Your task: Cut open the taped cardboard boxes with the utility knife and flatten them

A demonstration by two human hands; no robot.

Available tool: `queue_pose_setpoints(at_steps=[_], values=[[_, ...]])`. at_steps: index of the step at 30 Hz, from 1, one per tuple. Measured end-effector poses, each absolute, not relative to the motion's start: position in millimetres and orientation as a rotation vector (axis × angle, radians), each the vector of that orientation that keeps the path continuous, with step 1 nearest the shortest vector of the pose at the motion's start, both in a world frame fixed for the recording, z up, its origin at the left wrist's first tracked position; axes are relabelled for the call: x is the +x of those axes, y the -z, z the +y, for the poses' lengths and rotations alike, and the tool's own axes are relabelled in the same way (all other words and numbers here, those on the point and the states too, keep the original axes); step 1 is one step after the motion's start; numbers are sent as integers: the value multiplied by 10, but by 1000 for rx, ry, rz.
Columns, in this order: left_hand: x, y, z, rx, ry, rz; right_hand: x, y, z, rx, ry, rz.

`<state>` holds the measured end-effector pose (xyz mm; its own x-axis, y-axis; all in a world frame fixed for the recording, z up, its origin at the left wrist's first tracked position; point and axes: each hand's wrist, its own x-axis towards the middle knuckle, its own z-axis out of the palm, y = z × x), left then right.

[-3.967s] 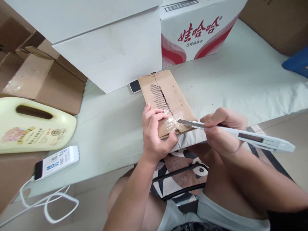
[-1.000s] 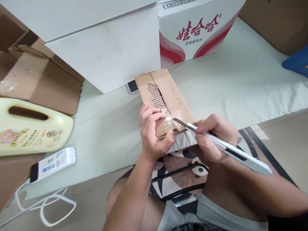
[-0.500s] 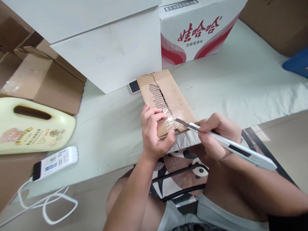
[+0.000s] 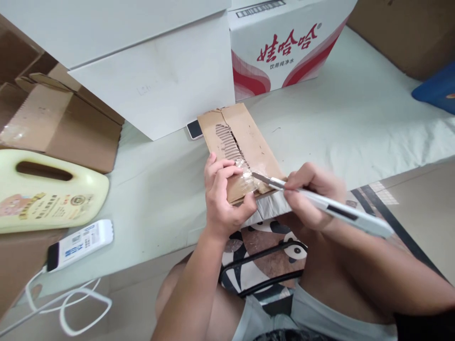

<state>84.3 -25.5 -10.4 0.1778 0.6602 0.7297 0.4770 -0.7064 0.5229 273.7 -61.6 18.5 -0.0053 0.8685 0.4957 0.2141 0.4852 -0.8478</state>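
Observation:
A small brown cardboard box [image 4: 249, 137] lies on the pale green surface [image 4: 159, 189] at its near edge, its top seam torn and covered with clear tape [image 4: 249, 180]. My left hand [image 4: 222, 199] grips the box's near left corner, fingers on top and thumb against the front. My right hand [image 4: 313, 196] is closed around a white utility knife [image 4: 337, 210]. The blade tip rests on the taped seam just right of my left fingers.
A large white box [image 4: 159, 71] and a red-and-white printed carton [image 4: 284, 42] stand behind. An open brown box [image 4: 64, 123], a yellow jug [image 4: 46, 194] and a white power bank [image 4: 80, 241] with cable lie at the left. A phone [image 4: 194, 129] peeks out behind the small box.
The knife blade has slid a little to the left along the taped seam, nearer my left fingers. My left hand keeps the same grip on the box.

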Motion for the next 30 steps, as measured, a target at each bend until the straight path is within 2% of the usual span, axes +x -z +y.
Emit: queue_pose_setpoints(at_steps=[4,10,19,30], values=[[811,19,-280,2278,-1422,1092,2784,-13,-606,-931,-772,-1291],[756,-95,-344,2186,-1287,1185,2765,12,-616,-900,-862,-1274],[820,-34,-360,2365,-1694,1240,2761,14,-620,-828,-838,-1268],[839,22,-379,2332,-1735,1275,2769,-144,-713,-912,-801,-1393]])
